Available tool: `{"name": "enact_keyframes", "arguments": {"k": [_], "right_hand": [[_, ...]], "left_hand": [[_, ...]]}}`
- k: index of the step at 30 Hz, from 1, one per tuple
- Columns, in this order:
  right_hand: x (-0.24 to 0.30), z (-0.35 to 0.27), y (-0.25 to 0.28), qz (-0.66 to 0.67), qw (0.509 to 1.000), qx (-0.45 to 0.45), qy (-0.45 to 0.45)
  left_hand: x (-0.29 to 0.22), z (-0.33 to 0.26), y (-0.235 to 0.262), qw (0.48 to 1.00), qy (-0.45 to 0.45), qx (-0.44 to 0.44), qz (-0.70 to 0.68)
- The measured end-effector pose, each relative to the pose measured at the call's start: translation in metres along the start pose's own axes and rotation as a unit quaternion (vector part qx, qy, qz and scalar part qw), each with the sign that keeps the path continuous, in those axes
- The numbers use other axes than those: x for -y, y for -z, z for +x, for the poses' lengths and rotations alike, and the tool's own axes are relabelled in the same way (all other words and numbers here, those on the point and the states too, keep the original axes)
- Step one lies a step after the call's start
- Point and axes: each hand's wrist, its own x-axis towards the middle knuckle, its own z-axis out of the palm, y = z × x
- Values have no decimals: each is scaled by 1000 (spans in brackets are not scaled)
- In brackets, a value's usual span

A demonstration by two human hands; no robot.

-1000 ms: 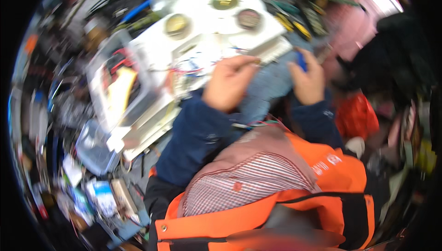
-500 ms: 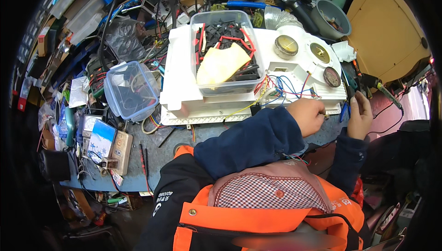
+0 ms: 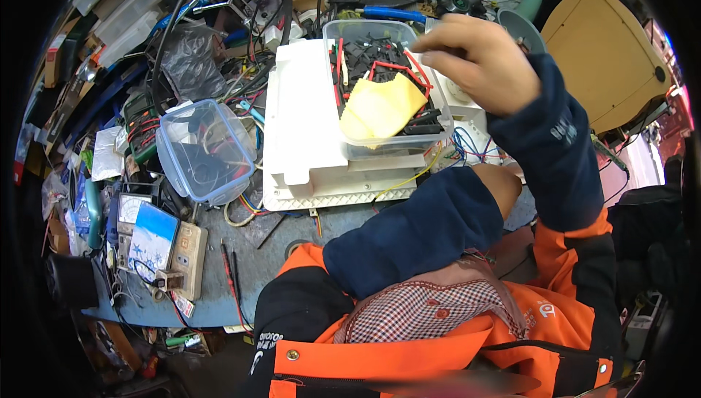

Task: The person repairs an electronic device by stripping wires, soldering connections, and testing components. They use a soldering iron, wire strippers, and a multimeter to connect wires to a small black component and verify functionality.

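Note:
Raised above the right rim of a clear plastic container (image 3: 350, 131), my right hand (image 3: 478, 62) has its thumb and fingers apart with nothing seen in them. Inside the container lie many black tube-like pieces, thin red tubing (image 3: 418, 69) and a yellow cloth-like piece (image 3: 383, 106) with a jagged edge. The container sits on a white instrument housing (image 3: 307, 113). Beside the housing's front right side is my left hand (image 3: 500, 186), close to a bundle of blue and red wires (image 3: 471, 146); its fingers are hidden behind my sleeve and hand.
A second clear plastic box (image 3: 208, 153) stands left of the housing. Red and black probes (image 3: 232, 277) lie on the blue-grey bench (image 3: 252, 252), near a beige socket block (image 3: 191, 255). Tools and cables crowd the left and back. A tan panel (image 3: 610, 55) leans at right.
My right hand has come up and left from the housing's right end to the container's right rim. My left hand stays low, its fingers now more hidden. The view has shifted slightly.

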Motion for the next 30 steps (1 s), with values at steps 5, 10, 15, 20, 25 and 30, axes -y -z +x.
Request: {"name": "enact_keyframes", "arguments": {"k": [5, 10, 15, 20, 25, 30], "right_hand": [[-13, 48, -31, -70, 994, 81, 12], [-7, 69, -48, -86, 985, 150, -21], [13, 68, -38, -46, 978, 198, -54], [23, 64, -37, 22, 972, 231, -46], [13, 61, -37, -21, 976, 215, -38], [15, 54, -31, 30, 955, 296, -1]], "left_hand": [[-5, -5, -4, 999, -24, -38, -19], [0, -8, -12, 995, -28, -88, -41], [4, 3, -25, 997, -27, -61, -43], [3, 0, -21, 999, -11, -50, -15], [7, 4, -32, 990, -43, -113, -71], [7, 2, -16, 999, -13, -24, -44]]}}
